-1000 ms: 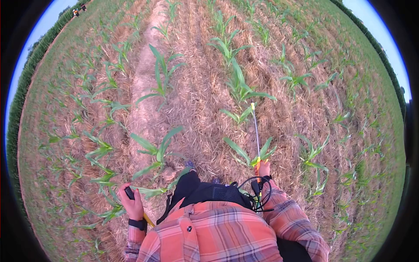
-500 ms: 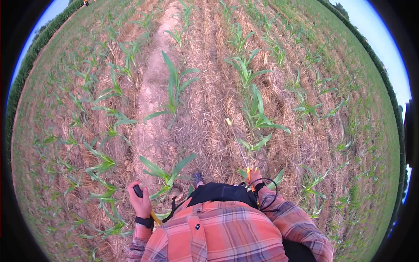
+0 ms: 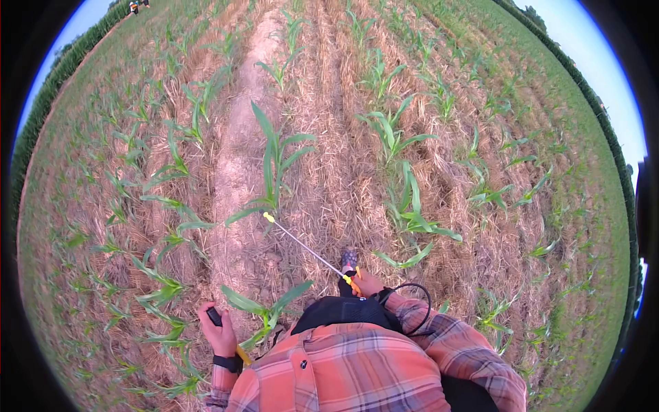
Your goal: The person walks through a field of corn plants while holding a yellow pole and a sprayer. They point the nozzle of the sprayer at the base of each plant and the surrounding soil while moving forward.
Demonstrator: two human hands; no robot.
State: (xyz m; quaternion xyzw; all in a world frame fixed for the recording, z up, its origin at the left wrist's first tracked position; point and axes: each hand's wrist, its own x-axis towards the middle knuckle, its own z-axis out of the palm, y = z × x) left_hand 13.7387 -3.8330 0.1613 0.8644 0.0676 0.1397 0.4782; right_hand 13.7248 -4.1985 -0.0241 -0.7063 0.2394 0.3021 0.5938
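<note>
My right hand (image 3: pixel 371 283) is closed around the orange handle of a spray wand (image 3: pixel 307 248), whose thin metal tube slants up to the left. Its yellow nozzle (image 3: pixel 268 217) hangs near the base of a young corn plant (image 3: pixel 273 161). A black hose (image 3: pixel 427 302) loops beside my right wrist. At the lower left, my left hand (image 3: pixel 221 336) grips a lever with a black end (image 3: pixel 214 316); a yellow bar (image 3: pixel 243 356) shows below the wrist. Close to that hand grows another corn plant (image 3: pixel 266 310).
Rows of young corn stand on both sides, with dry straw (image 3: pixel 322 165) covering the soil between them. A bare earth strip (image 3: pixel 237 147) runs ahead on the left. One shoe (image 3: pixel 349 259) shows ahead of me. Far off at the upper left are people (image 3: pixel 134 7).
My right hand and the wand have swung left, carrying the nozzle from between the rows to the left row's corn plant. My left hand has lowered slightly, still gripping the lever.
</note>
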